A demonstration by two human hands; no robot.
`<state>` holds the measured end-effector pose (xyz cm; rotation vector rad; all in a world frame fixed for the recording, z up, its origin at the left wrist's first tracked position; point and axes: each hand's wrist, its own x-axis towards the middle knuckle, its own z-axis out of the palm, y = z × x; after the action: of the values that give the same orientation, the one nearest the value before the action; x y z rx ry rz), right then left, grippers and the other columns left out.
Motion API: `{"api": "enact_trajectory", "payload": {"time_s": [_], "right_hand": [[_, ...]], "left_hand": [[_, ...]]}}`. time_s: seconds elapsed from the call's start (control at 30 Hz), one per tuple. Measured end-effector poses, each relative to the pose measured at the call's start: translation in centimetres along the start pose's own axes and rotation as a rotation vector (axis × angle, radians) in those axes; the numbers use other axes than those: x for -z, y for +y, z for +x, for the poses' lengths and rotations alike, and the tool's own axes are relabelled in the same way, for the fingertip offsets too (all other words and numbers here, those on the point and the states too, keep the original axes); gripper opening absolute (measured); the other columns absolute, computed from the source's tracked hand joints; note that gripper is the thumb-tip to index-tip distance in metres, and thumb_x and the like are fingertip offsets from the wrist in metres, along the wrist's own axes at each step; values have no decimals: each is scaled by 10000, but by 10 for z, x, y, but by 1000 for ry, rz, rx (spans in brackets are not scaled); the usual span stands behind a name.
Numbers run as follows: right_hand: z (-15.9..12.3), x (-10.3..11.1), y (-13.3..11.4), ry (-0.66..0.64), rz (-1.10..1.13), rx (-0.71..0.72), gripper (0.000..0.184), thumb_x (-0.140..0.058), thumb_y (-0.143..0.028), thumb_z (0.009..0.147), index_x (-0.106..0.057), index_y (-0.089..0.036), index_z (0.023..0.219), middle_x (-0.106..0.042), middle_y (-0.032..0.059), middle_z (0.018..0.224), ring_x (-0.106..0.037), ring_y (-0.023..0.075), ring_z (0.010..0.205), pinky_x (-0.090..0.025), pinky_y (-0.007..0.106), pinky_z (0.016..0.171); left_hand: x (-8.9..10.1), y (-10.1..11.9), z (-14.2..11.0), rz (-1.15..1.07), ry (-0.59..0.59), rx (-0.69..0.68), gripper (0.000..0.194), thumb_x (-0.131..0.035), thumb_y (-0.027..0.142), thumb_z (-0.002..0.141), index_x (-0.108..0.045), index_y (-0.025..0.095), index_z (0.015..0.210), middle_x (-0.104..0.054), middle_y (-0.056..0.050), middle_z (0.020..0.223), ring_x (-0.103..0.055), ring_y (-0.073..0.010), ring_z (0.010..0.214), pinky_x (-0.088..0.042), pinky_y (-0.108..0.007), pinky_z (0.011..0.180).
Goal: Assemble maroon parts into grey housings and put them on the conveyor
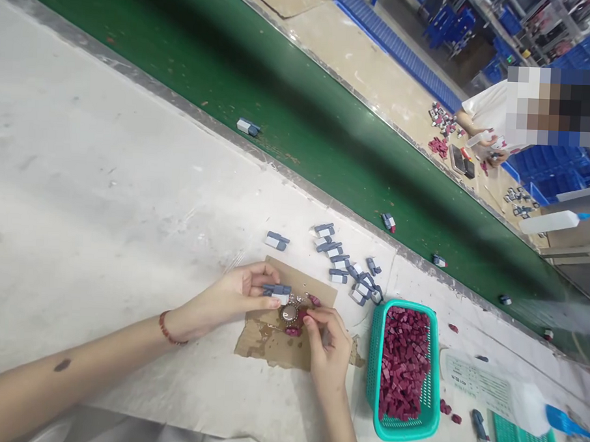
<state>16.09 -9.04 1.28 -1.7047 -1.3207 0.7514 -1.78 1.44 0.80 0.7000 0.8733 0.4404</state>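
My left hand (pixel 240 291) is closed on a small blue-grey and white plastic part (pixel 278 292), held between thumb and fingers above a piece of brown cardboard (pixel 316 288). Just to its right, my right hand (pixel 329 343) pinches a small maroon plastic piece (pixel 302 315), partly covered by the fingertips. Between the hands a small round dish (pixel 289 313) of shiny liquid sits on the cardboard. Two more maroon pieces lie beside it, one below the dish (pixel 293 332) and one above (pixel 314 300). Wet stains mark the cardboard's lower part.
A green basket (pixel 435 390) full of maroon pieces stands to the right. Several blue-grey and white parts (pixel 339 262) lie beyond the cardboard. A green conveyor belt (pixel 299 117) carries scattered parts. A glue bottle (pixel 503 390) lies at right; a co-worker (pixel 495 112) sits across.
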Motion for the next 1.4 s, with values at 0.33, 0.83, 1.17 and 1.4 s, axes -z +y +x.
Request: {"api": "enact_trajectory", "payload": {"time_s": [0.33, 0.83, 1.17, 1.4], "right_hand": [[0, -6, -6, 179, 352, -293, 212, -681, -377, 802, -649, -182, 726, -679, 12, 633, -594, 138, 508, -481, 250, 497], [12, -2, -42, 71, 380, -161, 156, -682, -361, 816, -736, -215, 808, -712, 40, 776, -647, 147, 595, -540, 248, 543], [14, 5, -41, -103, 244, -63, 116, -624, -243, 869, -740, -241, 861, -703, 35, 813, -652, 176, 762, -531, 299, 732], [14, 8, -44, -151, 147, 17, 127, -607, -210, 879, -731, -236, 871, -707, 37, 833, -667, 172, 775, -543, 284, 720]], "left_hand": [[-11, -7, -6, 91, 18, -84, 348, -832, 317, 604, -659, 189, 878, -709, -54, 930, -657, -191, 798, -547, -305, 729], [-15, -2, -14, -22, -127, -37, 389, -787, 426, 675, -618, 184, 928, -649, -1, 715, -586, -132, 582, -474, -270, 606], [-13, -4, -15, -3, -175, -5, 386, -773, 429, 694, -633, 177, 950, -662, 8, 600, -625, -155, 570, -476, -266, 578], [-10, -6, -12, 32, -168, 17, 364, -789, 403, 678, -661, 174, 931, -676, 3, 589, -636, -160, 558, -493, -273, 589]]}}
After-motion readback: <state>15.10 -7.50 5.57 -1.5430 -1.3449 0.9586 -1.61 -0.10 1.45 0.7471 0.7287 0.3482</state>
